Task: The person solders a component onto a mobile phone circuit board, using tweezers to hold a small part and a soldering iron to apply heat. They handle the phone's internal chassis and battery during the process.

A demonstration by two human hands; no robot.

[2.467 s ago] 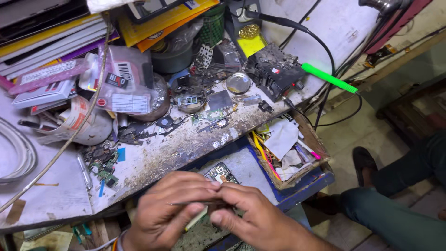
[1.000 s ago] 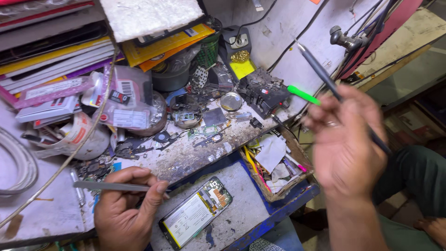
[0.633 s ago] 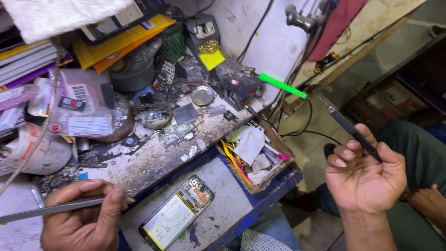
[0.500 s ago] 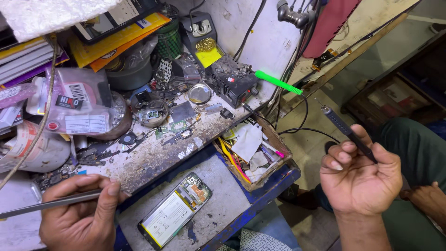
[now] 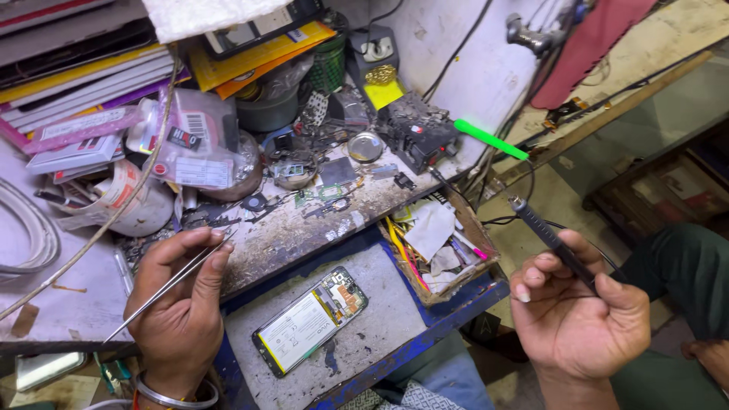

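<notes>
Cluttered with parts and packets, the grimy white workbench [image 5: 296,235] has an opened smartphone with its back cover off [image 5: 310,320] lying untouched on the pulled-out blue-edged drawer [image 5: 425,342]. Left hand [image 5: 182,304] pinches thin steel tweezers [image 5: 171,285]; right hand [image 5: 581,311] grips a dark corded soldering iron [image 5: 550,241], both clear of the phone, so work looks hardly begun.

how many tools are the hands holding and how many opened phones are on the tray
tweezers in left hand: 1
soldering iron in right hand: 1
opened phone on blue tray: 1
total: 3
</notes>
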